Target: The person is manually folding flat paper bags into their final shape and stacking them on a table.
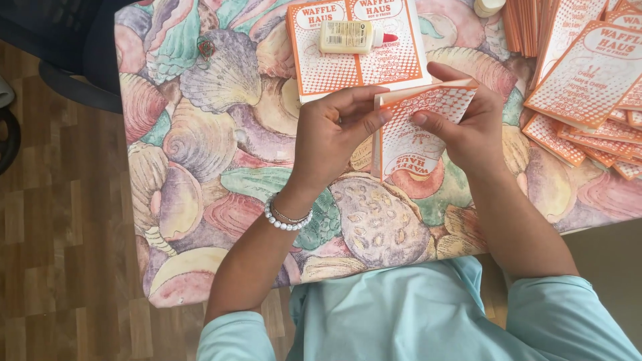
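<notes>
Both my hands hold a small orange-and-white printed paper bag [411, 130] above the table, its opening turned up. My left hand [331, 134] pinches its left edge with fingers and thumb. My right hand [468, 124] grips its right side, thumb on the front face. A flat unfolded orange-and-white paper sheet [334, 63] lies just beyond the hands, with a small glue bottle [351, 37] with a red tip lying on it. A white bead bracelet sits on my left wrist.
The table wears a cloth with a pastel seashell pattern [214, 134]. A spread pile of several orange-and-white paper bags [588, 80] covers the right side. A stack of orange sheets [525, 27] stands at the back. Wooden floor and a dark chair base [73, 73] lie to the left.
</notes>
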